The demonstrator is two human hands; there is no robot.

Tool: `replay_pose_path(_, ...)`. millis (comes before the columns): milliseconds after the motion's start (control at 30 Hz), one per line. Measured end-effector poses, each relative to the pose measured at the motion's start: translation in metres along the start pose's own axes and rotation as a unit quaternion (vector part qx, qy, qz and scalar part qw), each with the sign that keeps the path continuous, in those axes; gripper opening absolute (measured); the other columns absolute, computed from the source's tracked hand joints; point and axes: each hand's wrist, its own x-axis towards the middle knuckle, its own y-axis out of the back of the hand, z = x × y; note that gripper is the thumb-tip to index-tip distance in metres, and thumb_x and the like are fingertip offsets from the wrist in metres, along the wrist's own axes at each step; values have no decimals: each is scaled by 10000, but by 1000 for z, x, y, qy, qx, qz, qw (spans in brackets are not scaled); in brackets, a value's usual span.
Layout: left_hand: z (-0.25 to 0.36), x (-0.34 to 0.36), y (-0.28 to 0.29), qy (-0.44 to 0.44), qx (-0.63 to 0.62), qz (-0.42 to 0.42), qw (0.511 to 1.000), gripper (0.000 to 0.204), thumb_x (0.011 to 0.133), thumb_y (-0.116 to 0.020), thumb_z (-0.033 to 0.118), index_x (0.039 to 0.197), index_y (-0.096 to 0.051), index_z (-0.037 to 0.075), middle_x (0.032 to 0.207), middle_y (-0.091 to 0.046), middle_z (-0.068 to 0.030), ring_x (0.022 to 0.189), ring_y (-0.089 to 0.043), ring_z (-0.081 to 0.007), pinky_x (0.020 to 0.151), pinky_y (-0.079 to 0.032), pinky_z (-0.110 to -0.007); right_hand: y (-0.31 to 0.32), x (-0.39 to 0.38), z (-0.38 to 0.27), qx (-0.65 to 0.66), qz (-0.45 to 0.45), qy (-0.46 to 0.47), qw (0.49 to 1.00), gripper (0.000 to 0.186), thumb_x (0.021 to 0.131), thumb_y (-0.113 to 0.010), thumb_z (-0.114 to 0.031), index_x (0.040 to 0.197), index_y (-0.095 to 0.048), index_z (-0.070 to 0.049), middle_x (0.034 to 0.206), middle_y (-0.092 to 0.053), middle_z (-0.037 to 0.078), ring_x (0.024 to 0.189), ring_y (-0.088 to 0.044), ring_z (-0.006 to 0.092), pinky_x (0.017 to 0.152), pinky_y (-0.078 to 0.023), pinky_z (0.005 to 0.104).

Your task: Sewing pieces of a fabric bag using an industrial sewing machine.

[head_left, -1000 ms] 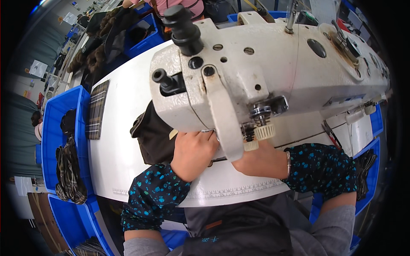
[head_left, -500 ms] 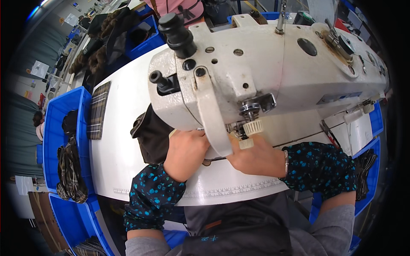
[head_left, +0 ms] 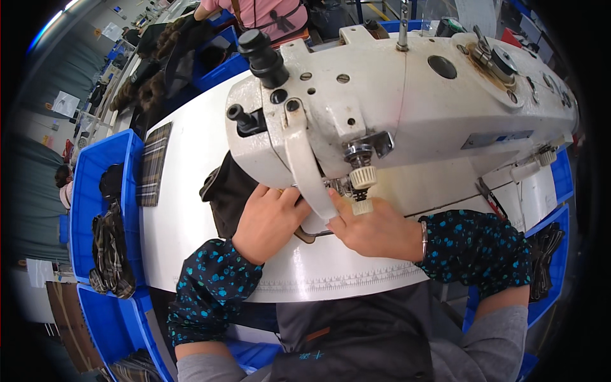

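Note:
A white sewing machine [head_left: 407, 89] stands over the table, its curved white guard arm [head_left: 305, 162] hanging in front of the needle area. Dark brown fabric [head_left: 229, 197] lies left of and under the machine head, a small edge showing between my hands. My left hand [head_left: 267, 219] is on this fabric, fingers bent and pressed to it. Just right of the guard arm is my right hand [head_left: 375, 229], its fingers drawn together close to the presser foot; the guard arm and a cream knob [head_left: 363, 177] partly hide what they grip. The needle itself is hidden.
A folded plaid cloth [head_left: 153, 165] lies on the white table [head_left: 184, 223] at the left. Blue bins [head_left: 83, 210] with plaid pieces flank it. Red-and-black snips [head_left: 491, 197] lie right of my hand. A person in pink [head_left: 270, 19] sits beyond the machine.
My left hand has shifted slightly left and its fingers have spread a little on the fabric. My right fingertips now show beside the guard arm. The view has shifted slightly.

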Motion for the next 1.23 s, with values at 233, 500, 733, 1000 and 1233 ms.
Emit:
replay_pose_path(233, 0, 13, 15, 82, -343, -119, 928, 335, 889, -713, 22, 1202, -599, -8, 927, -663, -190, 843, -673, -365, 744, -531, -401, 3, -2, -1, 14, 31, 42, 999, 167, 813, -668, -187, 872, -673, -31, 823, -649, 69, 568, -614, 153, 492, -458, 307)
replay_pose_path(500, 5, 6, 6, 177, -489, -124, 845, 260, 967, -651, 79, 1179, -553, -32, 845, -606, -161, 783, -589, -257, 728, -488, -379, -1, -3, -8, 48, 45, 119, 991, 259, 807, -668, -232, 961, -715, -30, 985, -692, 108, 576, -566, 120, 493, -441, 286)
replay_pose_path(733, 5, 7, 4, 208, -493, -153, 831, 418, 909, -646, 46, 1314, -600, -48, 998, -706, -219, 859, -698, -294, 791, -548, -369, 0, -3, -13, 1, 27, 142, 990, 229, 787, -665, -209, 929, -732, -44, 998, -713, 83, 582, -547, 108, 509, -419, 254)
replay_pose_path(1000, 17, 6, 15, 167, -205, -99, 959, 424, 800, -654, 51, 1221, -700, 59, 950, -714, -116, 745, -696, -356, 648, -560, -434, 6, -2, -15, -19, 42, 186, 981, 198, 788, -635, -209, 851, -721, -42, 932, -706, 129, 617, -582, 124, 526, -429, 234)
replay_pose_path(1233, 24, 6, 20, 139, -178, -140, 964, 515, 785, -687, 83, 1300, -662, 100, 883, -674, -78, 722, -700, -302, 586, -542, -420, 7, -4, -16, -42, 41, 88, 994, 274, 788, -640, -208, 972, -752, -38, 1038, -733, 161, 665, -611, 121, 543, -449, 255)
